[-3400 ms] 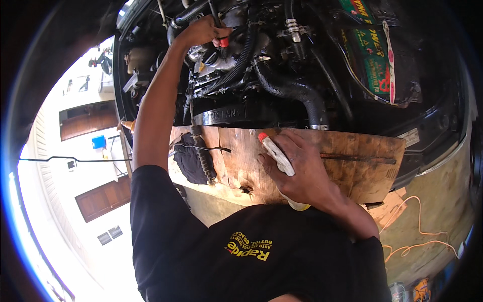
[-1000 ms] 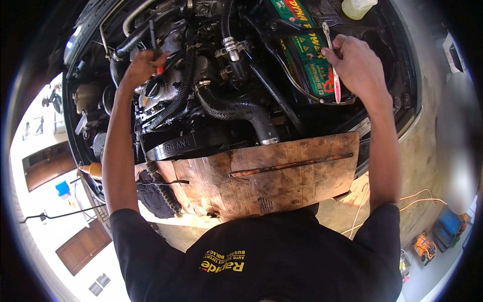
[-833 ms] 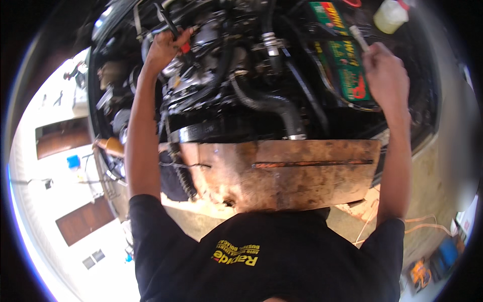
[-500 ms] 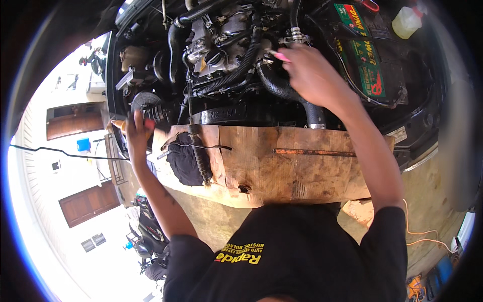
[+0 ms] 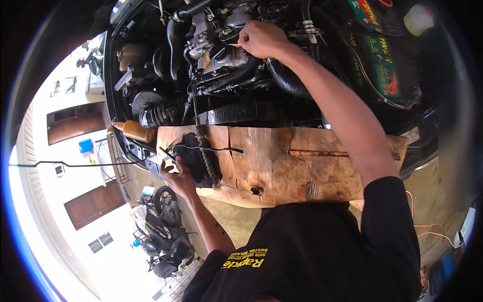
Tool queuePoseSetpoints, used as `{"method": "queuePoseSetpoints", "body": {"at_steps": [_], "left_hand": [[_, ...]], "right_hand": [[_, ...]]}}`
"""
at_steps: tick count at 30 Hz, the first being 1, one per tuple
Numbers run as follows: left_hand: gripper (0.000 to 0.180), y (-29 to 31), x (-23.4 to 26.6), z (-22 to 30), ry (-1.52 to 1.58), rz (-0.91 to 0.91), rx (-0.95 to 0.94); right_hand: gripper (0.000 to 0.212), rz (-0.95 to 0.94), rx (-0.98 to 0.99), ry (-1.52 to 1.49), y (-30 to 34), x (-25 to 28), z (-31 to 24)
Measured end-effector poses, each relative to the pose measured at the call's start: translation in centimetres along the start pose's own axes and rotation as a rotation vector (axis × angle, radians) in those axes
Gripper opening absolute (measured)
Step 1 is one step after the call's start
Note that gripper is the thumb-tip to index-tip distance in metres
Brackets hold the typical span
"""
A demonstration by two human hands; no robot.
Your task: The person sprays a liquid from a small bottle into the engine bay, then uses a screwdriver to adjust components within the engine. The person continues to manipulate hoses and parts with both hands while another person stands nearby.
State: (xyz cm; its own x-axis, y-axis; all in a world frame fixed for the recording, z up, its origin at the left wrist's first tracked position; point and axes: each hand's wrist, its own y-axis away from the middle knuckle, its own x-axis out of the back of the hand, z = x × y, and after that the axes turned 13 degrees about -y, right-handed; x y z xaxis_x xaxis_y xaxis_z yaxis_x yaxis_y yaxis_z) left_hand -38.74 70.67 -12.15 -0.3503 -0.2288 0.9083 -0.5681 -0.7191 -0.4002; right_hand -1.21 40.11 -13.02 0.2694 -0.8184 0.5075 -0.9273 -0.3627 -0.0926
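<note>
Looks like a spot of close-up brush work under the hood, going by how the hands sit. The right hand (image 5: pixel 265 41) is at upper center over the engine (image 5: pixel 227 64), fingers pinched around a slim pale-and-pink tool (image 5: pixel 234 45). Its visible end pokes out left, near a dark round cap (image 5: pixel 217 52); can't tell if it's touching metal, and most of it is hidden by the hand.

Left hand (image 5: pixel 178 181) is down at center left by the black cloth (image 5: pixel 193 163) at the left end of the stained cardboard (image 5: pixel 271 173). Those fingers are partly bent at a thin dark stick (image 5: pixel 168 154), but I can't tell if they're gripping it or just touching.

IMO the next move calls for a steady right wrist, light pressure and keeping the pale tip clear of the ribbed hose (image 5: pixel 229 79) right below.
</note>
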Motion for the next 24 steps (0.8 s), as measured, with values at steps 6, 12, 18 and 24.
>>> {"method": "queuePoseSetpoints", "body": {"at_steps": [6, 12, 18, 24], "left_hand": [[0.044, -5.4, 0.8, 8.3, 0.064, 0.427, -0.256], [0.038, -13.5, -4.2, 26.7, 0.595, -0.247, -0.618], [0.063, -15.1, -12.4, 34.2, 0.288, -0.342, -0.626], [0.068, -13.3, -14.2, 35.4, 0.383, -0.145, -0.581]], "right_hand": [[0.018, -0.006, -0.009, -0.002, -0.8, -0.4, 0.1], [0.017, -0.109, 0.032, -0.036, -1.4, 0.3, 1.4], [0.013, -0.125, -0.025, 0.000, -1.4, 0.2, -0.3], [0.028, -0.066, 0.033, 0.068, -1.8, 0.1, -0.3]]}}
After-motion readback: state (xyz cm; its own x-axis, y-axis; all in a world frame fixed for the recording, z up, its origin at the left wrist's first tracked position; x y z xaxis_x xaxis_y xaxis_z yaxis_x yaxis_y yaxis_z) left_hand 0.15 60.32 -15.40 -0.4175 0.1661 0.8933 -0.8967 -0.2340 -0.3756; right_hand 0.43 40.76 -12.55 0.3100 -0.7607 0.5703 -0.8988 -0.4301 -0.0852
